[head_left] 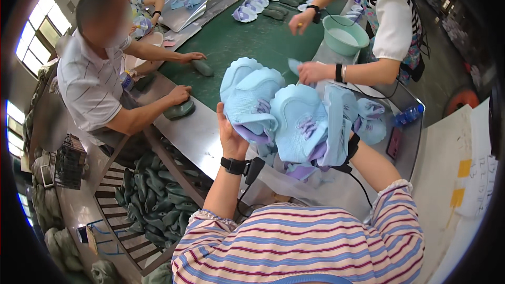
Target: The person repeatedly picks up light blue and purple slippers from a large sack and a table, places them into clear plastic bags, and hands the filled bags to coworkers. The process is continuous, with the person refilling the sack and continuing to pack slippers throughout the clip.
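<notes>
Between my two hands is a bunch of light blue shoe uppers (301,121) with purple linings and laces, raised above the near end of the table. My left hand (231,135) presses on the bunch from its left side, with the thumb up along an upper and the other fingers partly hidden. My right hand (352,144) holds the right side; most of it is hidden behind the uppers, and the black wrist strap shows. More blue uppers (371,121) lie just right of the bunch.
A green conveyor belt (231,47) carries dark shoe lasts and pale shoes. Across it, a co-worker on the left handles dark lasts (179,110); another on the right reaches by a mint basin (344,37). A crate of lasts (158,194) stands lower left. A phone (393,142) lies right.
</notes>
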Available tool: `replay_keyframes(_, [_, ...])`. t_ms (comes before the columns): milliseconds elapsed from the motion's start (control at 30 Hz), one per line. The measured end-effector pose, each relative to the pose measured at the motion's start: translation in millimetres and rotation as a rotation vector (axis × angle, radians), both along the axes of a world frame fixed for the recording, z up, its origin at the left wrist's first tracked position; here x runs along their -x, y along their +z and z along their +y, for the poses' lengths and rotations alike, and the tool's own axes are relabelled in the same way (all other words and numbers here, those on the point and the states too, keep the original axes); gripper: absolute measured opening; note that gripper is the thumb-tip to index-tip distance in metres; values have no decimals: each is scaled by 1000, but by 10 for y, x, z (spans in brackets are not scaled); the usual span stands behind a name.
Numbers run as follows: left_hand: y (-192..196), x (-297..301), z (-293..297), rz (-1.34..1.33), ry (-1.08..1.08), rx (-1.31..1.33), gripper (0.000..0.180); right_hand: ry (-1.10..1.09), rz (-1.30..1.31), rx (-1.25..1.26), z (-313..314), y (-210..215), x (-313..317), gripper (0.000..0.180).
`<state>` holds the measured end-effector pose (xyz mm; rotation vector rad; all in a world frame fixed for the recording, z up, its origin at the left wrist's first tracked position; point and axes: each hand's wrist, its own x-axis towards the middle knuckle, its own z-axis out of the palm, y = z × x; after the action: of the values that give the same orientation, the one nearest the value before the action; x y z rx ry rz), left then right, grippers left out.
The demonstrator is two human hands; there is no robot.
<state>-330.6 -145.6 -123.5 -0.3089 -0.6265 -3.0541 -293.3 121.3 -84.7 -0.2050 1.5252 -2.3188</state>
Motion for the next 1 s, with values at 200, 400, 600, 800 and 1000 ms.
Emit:
replay_keyframes(200, [-61,-106,12,32,-182,178,75,59,-118,-26,-117,194,-7,26])
replay_keyframes(400, [87,-110,-105,210,-64,357,83,41,928,-525,-147,594,-208,37])
replay_keyframes(600, [181,94,-167,334,-191,463,65,216,840,-669,73,731,-223,26])
replay_keyframes(800, [473,79,135,166,-571,971,51,-17,-94,-663,158,342,233,30])
replay_keyframes(1000, [141,204,336,-99,-134,881,40,-60,-398,-109,328,208,160,38])
